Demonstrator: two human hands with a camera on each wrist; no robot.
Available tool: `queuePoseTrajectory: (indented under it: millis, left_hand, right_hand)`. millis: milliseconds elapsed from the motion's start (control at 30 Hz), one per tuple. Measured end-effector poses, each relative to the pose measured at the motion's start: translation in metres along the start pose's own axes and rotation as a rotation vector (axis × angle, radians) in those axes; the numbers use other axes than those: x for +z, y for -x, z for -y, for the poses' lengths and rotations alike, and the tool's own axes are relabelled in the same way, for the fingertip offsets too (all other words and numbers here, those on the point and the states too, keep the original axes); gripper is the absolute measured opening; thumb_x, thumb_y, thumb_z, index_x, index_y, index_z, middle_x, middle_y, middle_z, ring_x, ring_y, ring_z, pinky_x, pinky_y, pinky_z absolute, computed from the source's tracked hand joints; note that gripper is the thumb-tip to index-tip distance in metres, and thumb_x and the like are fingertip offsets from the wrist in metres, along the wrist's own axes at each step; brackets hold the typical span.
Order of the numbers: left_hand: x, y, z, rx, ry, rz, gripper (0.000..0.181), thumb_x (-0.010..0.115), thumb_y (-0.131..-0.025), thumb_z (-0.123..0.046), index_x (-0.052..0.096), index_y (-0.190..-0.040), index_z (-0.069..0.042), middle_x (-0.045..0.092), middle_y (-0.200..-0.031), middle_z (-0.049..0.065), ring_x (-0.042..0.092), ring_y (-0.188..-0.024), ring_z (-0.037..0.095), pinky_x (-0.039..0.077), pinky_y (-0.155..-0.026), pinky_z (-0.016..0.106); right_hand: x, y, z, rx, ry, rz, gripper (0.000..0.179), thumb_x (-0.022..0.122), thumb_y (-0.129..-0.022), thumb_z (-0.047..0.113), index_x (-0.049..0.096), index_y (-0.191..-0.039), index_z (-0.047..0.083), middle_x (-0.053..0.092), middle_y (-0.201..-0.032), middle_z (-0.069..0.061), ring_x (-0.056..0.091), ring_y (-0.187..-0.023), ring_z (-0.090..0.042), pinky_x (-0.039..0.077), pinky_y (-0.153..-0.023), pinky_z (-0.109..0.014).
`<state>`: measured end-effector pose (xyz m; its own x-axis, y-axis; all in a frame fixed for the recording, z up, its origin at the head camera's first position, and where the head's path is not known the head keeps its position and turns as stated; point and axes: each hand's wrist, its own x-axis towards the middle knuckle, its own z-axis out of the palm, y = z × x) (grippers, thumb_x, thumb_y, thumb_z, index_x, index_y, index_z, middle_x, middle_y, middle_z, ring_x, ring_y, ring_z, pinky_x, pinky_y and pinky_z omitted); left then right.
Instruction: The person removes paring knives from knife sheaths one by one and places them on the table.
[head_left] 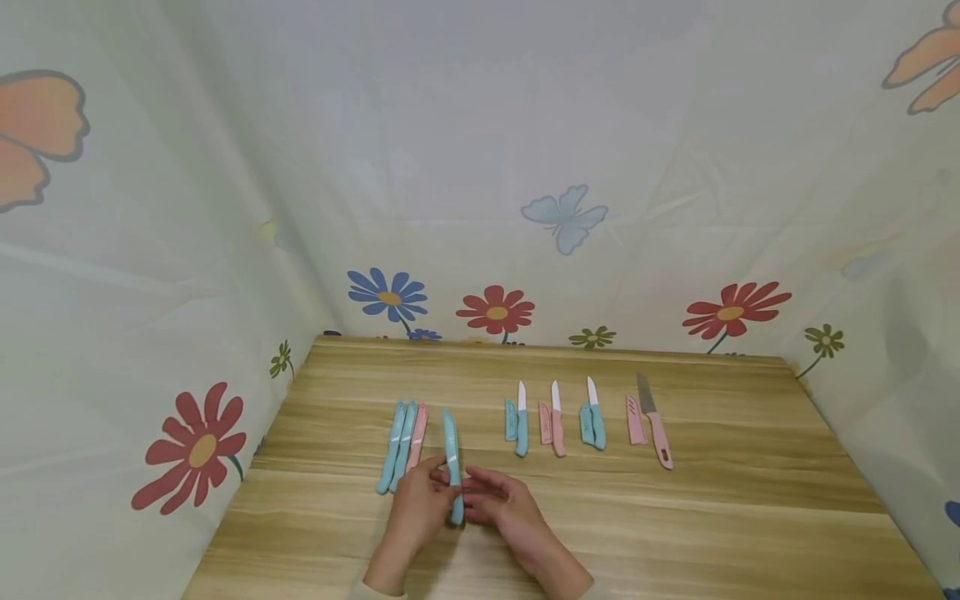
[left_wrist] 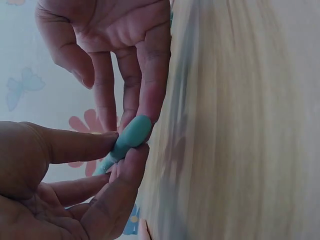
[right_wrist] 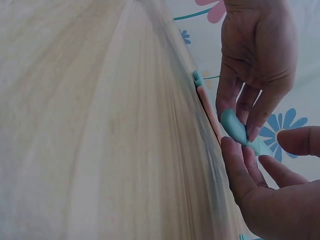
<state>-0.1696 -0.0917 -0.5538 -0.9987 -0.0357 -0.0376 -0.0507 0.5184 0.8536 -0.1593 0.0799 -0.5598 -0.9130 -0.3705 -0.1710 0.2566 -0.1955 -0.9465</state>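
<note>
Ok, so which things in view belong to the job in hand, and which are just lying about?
Likely in the job:
teal sheathed knife, held by the left hand, right hand alongside
three sheathed knives
four bare knives
four loose sheaths beside them

Only surroundings:
wooden table
flower-print sheet

Both hands are close together, palms turned inward, over the wooden tabletop (head_left: 735, 533), nearer its left edge than its right. The left hand (head_left: 422, 506) pinches between thumb and fingertips; the right hand (head_left: 510, 510) points its slightly bent fingers toward the left, thumb standing apart from them.
</note>
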Motion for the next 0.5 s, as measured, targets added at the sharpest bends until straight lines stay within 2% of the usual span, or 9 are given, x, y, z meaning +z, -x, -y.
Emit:
queuePoseTrajectory:
  millis: [200,500]
  left_hand:
    - [0.006,0.003,-0.001,-0.024,0.136,0.078,0.052,0.077,-0.085,0.003,0.061,-0.134,0.001,0.067,-0.099,0.014,0.069,-0.081,0.018,0.059,-0.055,0.025]
    - [0.013,0.006,-0.003,-0.035,0.225,0.183,0.049,0.076,-0.086,0.003,0.058,-0.131,-0.002,0.063,-0.102,0.013,0.067,-0.079,0.019,0.061,-0.055,0.031]
  right_hand:
    - [-0.005,0.004,0.003,0.023,0.002,-0.030,0.054,0.058,-0.099,0.001,0.043,-0.148,-0.014,0.058,-0.137,-0.033,0.069,-0.107,-0.019,0.063,-0.094,-0.038]
    - [-0.014,0.008,0.003,0.051,0.013,-0.071,0.048,0.060,-0.098,0.002,0.051,-0.142,-0.013,0.067,-0.123,-0.021,0.069,-0.096,-0.016,0.065,-0.083,-0.033]
